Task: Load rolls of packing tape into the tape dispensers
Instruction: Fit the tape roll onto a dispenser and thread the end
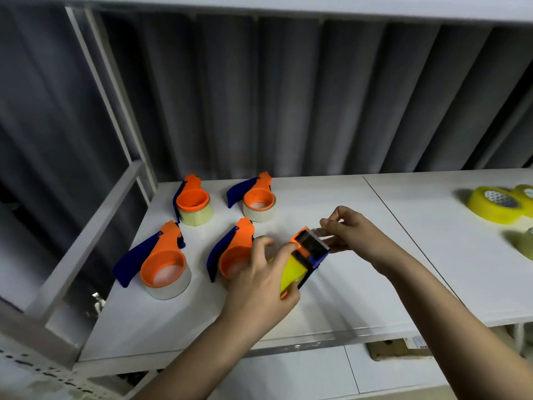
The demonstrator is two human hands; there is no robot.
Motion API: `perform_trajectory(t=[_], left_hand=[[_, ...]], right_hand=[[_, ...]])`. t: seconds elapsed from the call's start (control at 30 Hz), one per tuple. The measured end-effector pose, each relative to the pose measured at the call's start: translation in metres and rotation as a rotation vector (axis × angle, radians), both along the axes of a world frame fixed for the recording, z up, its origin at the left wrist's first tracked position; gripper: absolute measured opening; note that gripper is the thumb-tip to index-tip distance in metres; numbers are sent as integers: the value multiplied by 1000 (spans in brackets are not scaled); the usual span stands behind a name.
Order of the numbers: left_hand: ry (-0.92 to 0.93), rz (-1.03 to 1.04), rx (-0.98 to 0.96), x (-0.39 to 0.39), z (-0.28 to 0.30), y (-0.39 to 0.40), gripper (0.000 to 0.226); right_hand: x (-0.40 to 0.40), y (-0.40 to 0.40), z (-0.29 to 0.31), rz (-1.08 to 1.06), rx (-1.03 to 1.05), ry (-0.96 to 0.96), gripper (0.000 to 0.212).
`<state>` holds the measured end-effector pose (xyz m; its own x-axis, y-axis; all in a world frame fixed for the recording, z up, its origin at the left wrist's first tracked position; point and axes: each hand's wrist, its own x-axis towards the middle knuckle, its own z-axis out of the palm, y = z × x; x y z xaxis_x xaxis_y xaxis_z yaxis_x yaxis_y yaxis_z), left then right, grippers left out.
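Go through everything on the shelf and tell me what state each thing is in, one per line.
Four dispensers on the shelf: loaded, lying flat.
Held dispenser: yellow roll in, tape end being pulled over the blade.
Left hand: grips the held dispenser.
Right hand: pinches the tape end.
Yellow rolls: loose, not loaded.

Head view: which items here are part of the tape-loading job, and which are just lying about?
Job:
held dispenser, yellow tape on it
left hand, right hand
four loaded dispensers
spare yellow rolls

Lying about:
cardboard box on the lower shelf
grey curtain
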<state>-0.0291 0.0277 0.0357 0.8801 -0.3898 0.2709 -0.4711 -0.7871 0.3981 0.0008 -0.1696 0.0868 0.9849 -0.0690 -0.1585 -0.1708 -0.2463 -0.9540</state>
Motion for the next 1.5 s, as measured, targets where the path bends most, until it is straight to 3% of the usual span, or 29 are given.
perform_trajectory(t=[0.23, 0.4, 0.53, 0.8, 1.13, 1.5], left_hand=[[-42, 23, 120, 4, 1, 0, 50], [-27, 28, 103, 5, -1, 0, 47], [-21, 29, 101, 6, -1, 0, 45], [33, -3, 89, 6, 0, 1, 43], [32, -41, 84, 10, 0, 3, 42], [44, -54, 98, 11, 3, 4, 42]], right_hand=[[-4, 6, -1, 21, -211, -140, 23], [-15, 10, -5, -91, -724, -366, 23], [-20, 9, -9, -99, -918, -432, 15], [-18, 4, -10, -69, -1081, -386, 14], [-16, 2, -4, 12, -1089, -351, 14], [-11, 7, -5, -70, -1107, -272, 12]])
